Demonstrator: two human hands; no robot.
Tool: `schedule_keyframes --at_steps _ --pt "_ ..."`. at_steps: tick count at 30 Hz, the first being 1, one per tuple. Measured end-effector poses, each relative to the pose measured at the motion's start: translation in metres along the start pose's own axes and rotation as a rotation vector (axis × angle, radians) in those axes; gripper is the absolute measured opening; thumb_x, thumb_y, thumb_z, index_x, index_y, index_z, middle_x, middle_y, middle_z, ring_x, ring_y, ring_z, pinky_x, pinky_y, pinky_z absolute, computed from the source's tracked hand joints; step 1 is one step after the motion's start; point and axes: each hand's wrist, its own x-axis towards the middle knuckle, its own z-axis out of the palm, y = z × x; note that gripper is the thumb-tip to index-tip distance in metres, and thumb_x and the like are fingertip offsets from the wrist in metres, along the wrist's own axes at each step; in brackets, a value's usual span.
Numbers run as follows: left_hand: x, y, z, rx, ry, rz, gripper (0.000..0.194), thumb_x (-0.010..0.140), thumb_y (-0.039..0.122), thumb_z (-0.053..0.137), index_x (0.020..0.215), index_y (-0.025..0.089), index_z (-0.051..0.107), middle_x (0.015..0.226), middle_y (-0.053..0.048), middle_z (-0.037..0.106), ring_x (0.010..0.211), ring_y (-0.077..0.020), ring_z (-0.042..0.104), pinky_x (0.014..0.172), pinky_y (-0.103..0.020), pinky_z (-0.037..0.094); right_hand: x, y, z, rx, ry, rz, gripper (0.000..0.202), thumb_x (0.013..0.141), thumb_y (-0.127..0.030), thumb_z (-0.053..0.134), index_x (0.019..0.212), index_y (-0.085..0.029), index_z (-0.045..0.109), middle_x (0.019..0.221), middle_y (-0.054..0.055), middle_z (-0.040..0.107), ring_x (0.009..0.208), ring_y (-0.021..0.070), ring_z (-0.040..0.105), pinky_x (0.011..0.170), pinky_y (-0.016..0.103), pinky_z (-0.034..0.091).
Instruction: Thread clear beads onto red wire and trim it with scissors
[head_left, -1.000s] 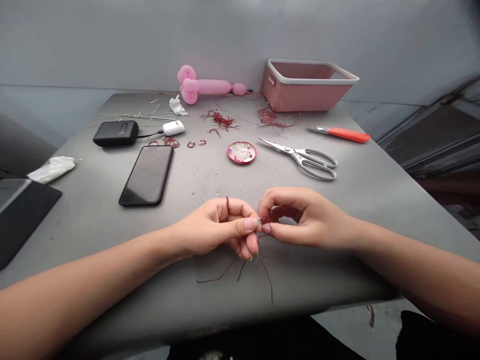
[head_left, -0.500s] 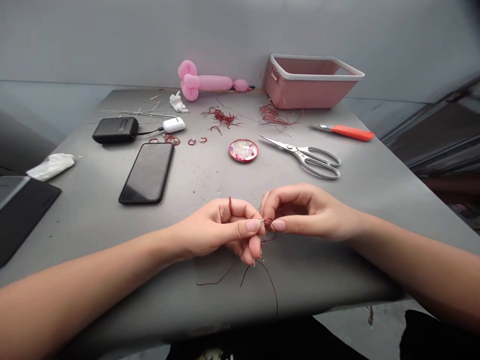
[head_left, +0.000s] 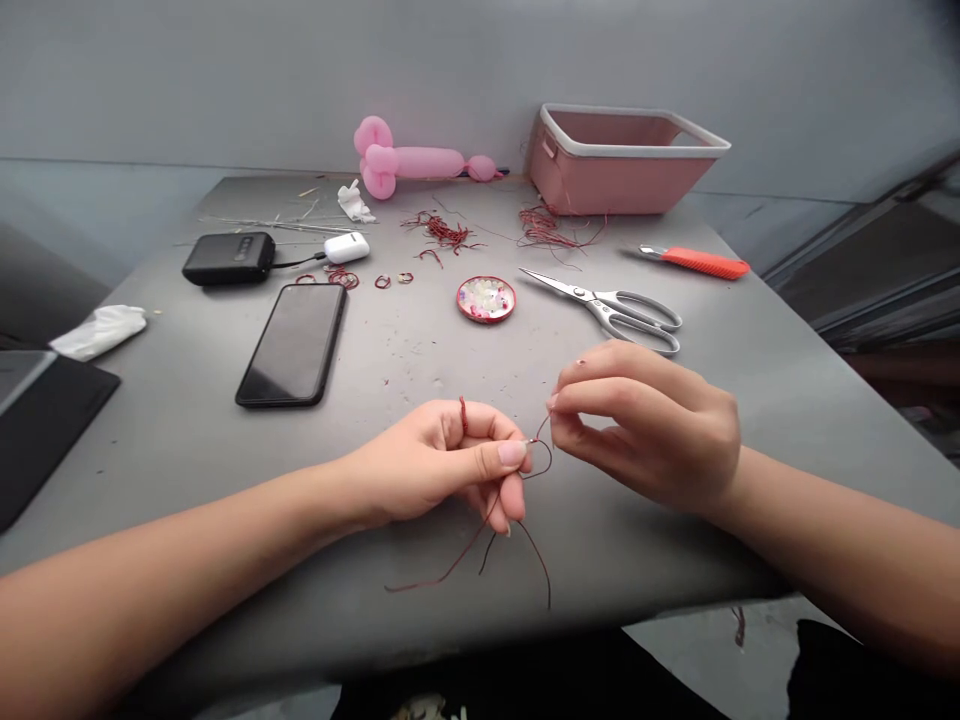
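1. Head view, my left hand (head_left: 450, 465): palm turned inward, thumb pressed against the forefinger, grasping a thin dark red cord (head_left: 550, 460). A red band (head_left: 463, 413) encircles the forefinger.
2. Head view, my right hand (head_left: 649, 425): fingertips brought together in a pinch on a short strand of the cord, just beside the left fingertips and slightly above them.
3. Head view, the cord: located at the near edge of the grey table (head_left: 405, 345), between my two hands. A small loop bows out to the right of my left thumb; three loose ends hang below that hand. The bright speck at the thumb tip is too small to identify.
4. Head view, middle of the table: a round red-rimmed dish (head_left: 486, 320) bears pale and pink beads (head_left: 487, 297). Grey-handled scissors (head_left: 580, 294) lie to its right, blades spread slightly; farther right lies an orange-handled cutter (head_left: 705, 262).
5. Head view, left portion: a black phone (head_left: 295, 345) lies flat. Behind it are small red rings (head_left: 343, 279) and a black box (head_left: 229, 258), cabled to a white case (head_left: 346, 246).
6. Head view, rear: red cord clippings (head_left: 448, 235), a loose tangle of cord (head_left: 546, 228), a pink twisted balloon (head_left: 427, 162) and a pink basket (head_left: 611, 185) with a white rim.
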Motion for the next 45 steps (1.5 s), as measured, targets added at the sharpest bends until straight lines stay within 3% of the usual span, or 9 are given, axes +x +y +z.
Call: schedule_keyframes --at_steps 4,7,13,19,25,31,38,41,45 --pt "-0.003 0.001 0.005 0.015 0.01 -0.006 0.032 0.079 0.042 0.075 0.078 0.014 0.06 0.062 0.001 0.07 0.054 -0.0062 0.064 0.058 -0.016 0.053 0.005 0.001 -0.001 -0.067 0.047 0.061 0.016 0.082 -0.006 0.061 0.081 -0.021 0.058 0.077 0.004 0.059 0.069 0.0152 0.058 0.063 0.03 0.052" --pt "-0.007 0.002 0.011 0.034 0.109 0.049 0.031 0.079 0.04 0.076 0.078 0.013 0.06 0.068 -0.001 0.073 0.059 -0.0077 0.067 0.061 -0.017 0.054 0.01 -0.003 -0.005 -0.031 0.013 0.249 0.014 0.082 -0.012 0.063 0.074 -0.021 0.056 0.066 0.0 0.057 0.058 0.0121 0.054 0.055 0.027 0.048" --pt "-0.014 0.003 0.023 0.096 0.209 0.102 0.018 0.084 0.027 0.071 0.079 0.013 0.061 0.075 -0.003 0.075 0.066 -0.01 0.071 0.068 -0.021 0.057 0.015 -0.02 -0.018 0.495 -0.275 0.511 0.014 0.09 -0.021 0.057 0.079 -0.018 0.064 0.073 0.001 0.066 0.067 0.0122 0.062 0.06 0.025 0.051" --pt "-0.018 0.003 0.028 0.037 0.176 0.093 0.009 0.086 0.02 0.068 0.081 0.014 0.063 0.07 0.0 0.073 0.062 -0.0085 0.068 0.066 -0.02 0.056 0.016 -0.026 -0.022 0.722 -0.304 0.736 0.013 0.088 -0.026 0.065 0.078 -0.018 0.067 0.072 0.0 0.063 0.066 0.011 0.058 0.058 0.024 0.048" --pt "-0.016 0.002 0.024 0.116 0.111 0.191 0.009 0.09 0.017 0.061 0.086 0.014 0.068 0.071 0.001 0.071 0.065 -0.0078 0.066 0.069 -0.019 0.054 0.012 -0.019 -0.013 1.309 -0.33 1.07 0.012 0.083 -0.025 0.072 0.08 -0.015 0.066 0.072 0.0 0.063 0.058 0.0072 0.055 0.054 0.02 0.045" --pt "-0.014 0.002 0.022 0.153 0.081 0.158 0.011 0.088 0.018 0.06 0.082 0.014 0.067 0.065 0.001 0.067 0.063 -0.0095 0.063 0.07 -0.022 0.053 0.01 -0.016 -0.006 1.617 -0.45 1.206 0.017 0.083 -0.023 0.072 0.076 -0.013 0.06 0.069 0.0 0.062 0.053 0.0055 0.055 0.049 0.017 0.041" --pt "-0.018 0.01 0.026 0.357 0.084 -0.05 0.02 0.091 0.026 0.057 0.078 0.014 0.066 0.064 0.0 0.066 0.06 -0.0098 0.06 0.063 -0.021 0.049 0.014 -0.017 -0.015 1.269 -0.605 1.082 0.013 0.082 -0.023 0.072 0.078 -0.015 0.063 0.075 0.001 0.065 0.061 0.0059 0.054 0.054 0.018 0.042" --pt "-0.017 0.01 0.027 0.3 0.152 -0.077 0.021 0.088 0.03 0.061 0.075 0.014 0.062 0.063 0.0 0.066 0.057 -0.0096 0.06 0.061 -0.021 0.049 0.015 -0.024 -0.017 0.905 -0.484 0.911 0.01 0.085 -0.023 0.068 0.079 -0.016 0.064 0.076 0.001 0.063 0.069 0.0104 0.059 0.061 0.023 0.048" --pt "-0.015 0.009 0.026 0.184 0.187 -0.027 0.02 0.084 0.031 0.069 0.075 0.014 0.061 0.065 0.0 0.068 0.057 -0.0098 0.063 0.062 -0.021 0.051 0.012 -0.031 -0.014 0.534 -0.217 0.418 0.01 0.087 -0.011 0.059 0.082 -0.018 0.063 0.076 0.001 0.061 0.068 0.0102 0.059 0.061 0.024 0.052"
